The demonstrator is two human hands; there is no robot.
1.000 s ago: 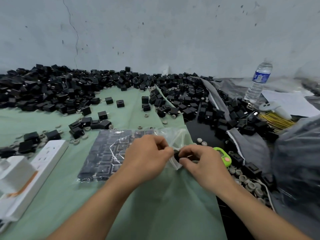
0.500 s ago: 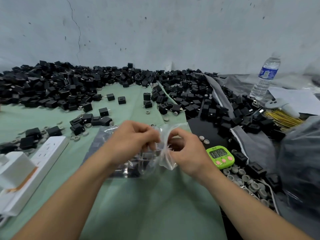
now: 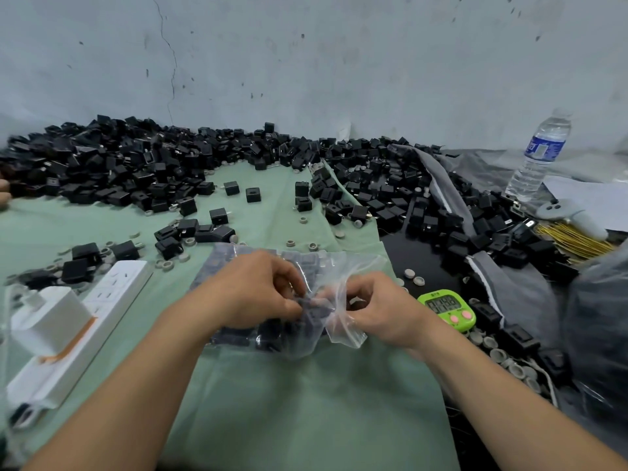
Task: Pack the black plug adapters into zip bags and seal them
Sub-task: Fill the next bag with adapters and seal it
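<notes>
Two hands: we pinch the bag [image 3: 307, 334] mouth between them
left hand [image 3: 258, 294]: fingers curled on plastic, over the packed adapters [image 3: 236, 335]
right hand [image 3: 380, 311]: pinching the bag's loose edge
bag: on cloth [image 3: 306, 402], below both hands

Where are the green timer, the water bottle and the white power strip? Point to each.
green timer [image 3: 442, 303], head view, on its display.
water bottle [image 3: 544, 148], head view, on its blue label.
white power strip [image 3: 114, 284], head view, on its socket face.

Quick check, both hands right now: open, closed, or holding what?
Left hand: closed, fingers pinching the mouth of the zip bag.
Right hand: closed, fingers pinching the same bag.
</notes>
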